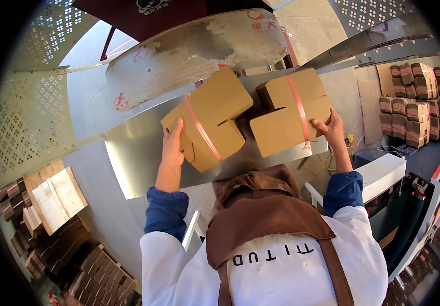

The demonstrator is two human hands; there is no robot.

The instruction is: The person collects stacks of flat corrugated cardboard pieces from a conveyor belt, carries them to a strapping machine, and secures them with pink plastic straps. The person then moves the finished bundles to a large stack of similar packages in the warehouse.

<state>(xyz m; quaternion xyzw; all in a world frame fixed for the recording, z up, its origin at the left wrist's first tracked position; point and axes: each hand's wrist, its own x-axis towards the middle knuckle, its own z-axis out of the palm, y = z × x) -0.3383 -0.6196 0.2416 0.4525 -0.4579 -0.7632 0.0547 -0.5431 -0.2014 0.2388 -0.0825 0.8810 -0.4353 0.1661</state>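
Observation:
Two bundles of folded brown cardboard, each bound with a pink strap, are over the steel tabletop (pixel 133 158) in front of me. My left hand (pixel 172 148) grips the outer left edge of the left cardboard bundle (pixel 220 102), its thumb on top and its other fingers mostly hidden. The right cardboard bundle (pixel 273 130) has my right hand (pixel 334 130) closed on its outer right edge, thumb on the upper face. Both bundles tilt, and their inner edges come close together, with a dark gap between them. I cannot tell whether they touch the tabletop.
Beyond the tabletop stands a machine with a worn metal panel (pixel 189 56) and a dark red top (pixel 179 15). Strapped cardboard stacks (pixel 416 112) are piled at the right, above a dark machine frame (pixel 408 214). More cardboard stacks (pixel 102 275) sit at the lower left.

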